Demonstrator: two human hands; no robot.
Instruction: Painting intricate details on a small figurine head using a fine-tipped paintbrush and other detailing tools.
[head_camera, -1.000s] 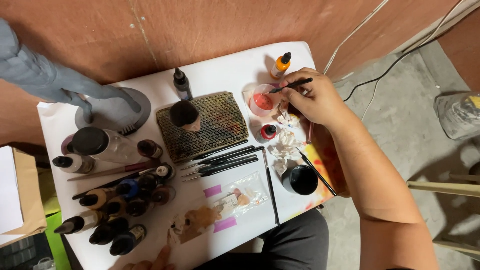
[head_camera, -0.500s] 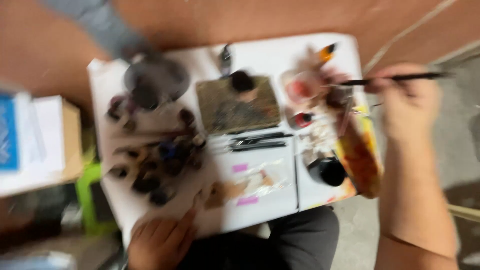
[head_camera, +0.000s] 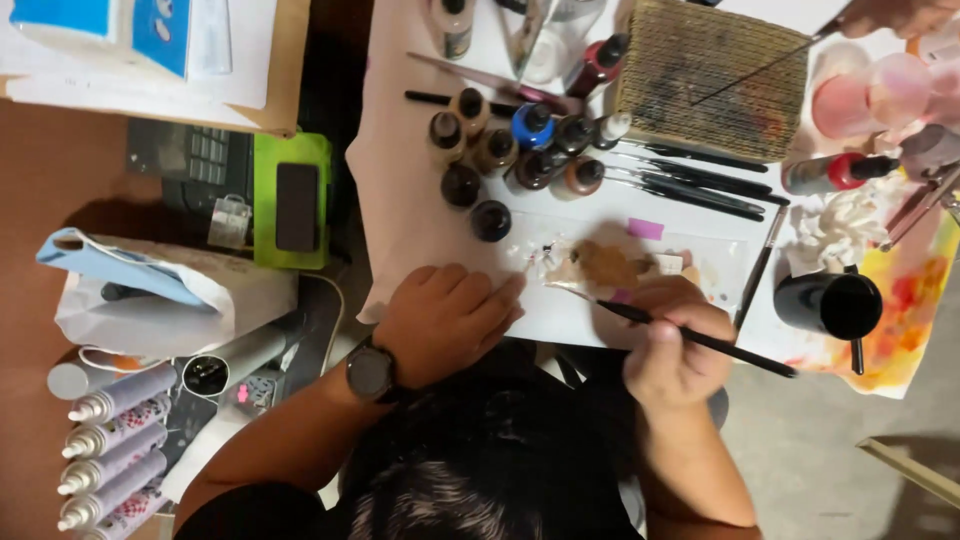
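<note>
we see the right hand (head_camera: 668, 345) w/ fingers clamped on a thin dark paintbrush (head_camera: 700, 338), gripped near its middle; handle runs out to the right of the hand, bristle end points up-left to a brown smear on a clear plastic sheet (head_camera: 720, 262) just above the knuckles. the left hand (head_camera: 448, 320), wristwatch (head_camera: 370, 372) on it, lies palm down on the white counter (head_camera: 400, 210), fingers together & loosely curled, holding nothing; fingertips just beside the sheet's left edge. the two hands sit near each other, not touching. above the left hand stands a cluster of small paint bottles (head_camera: 520, 150), dark & brown caps, one blue. up & right of the right hand is a stained woven mat (head_camera: 715, 85); spare brushes (head_camera: 690, 180) lie between mat & sheet. right of the right hand, past the brush handle, a black cup (head_camera: 830, 305). far left of the left hand, off the counter, white paint tubes (head_camera: 110, 450) in a row. another person's hand shows top right, too cropped to tell its grip.
</note>
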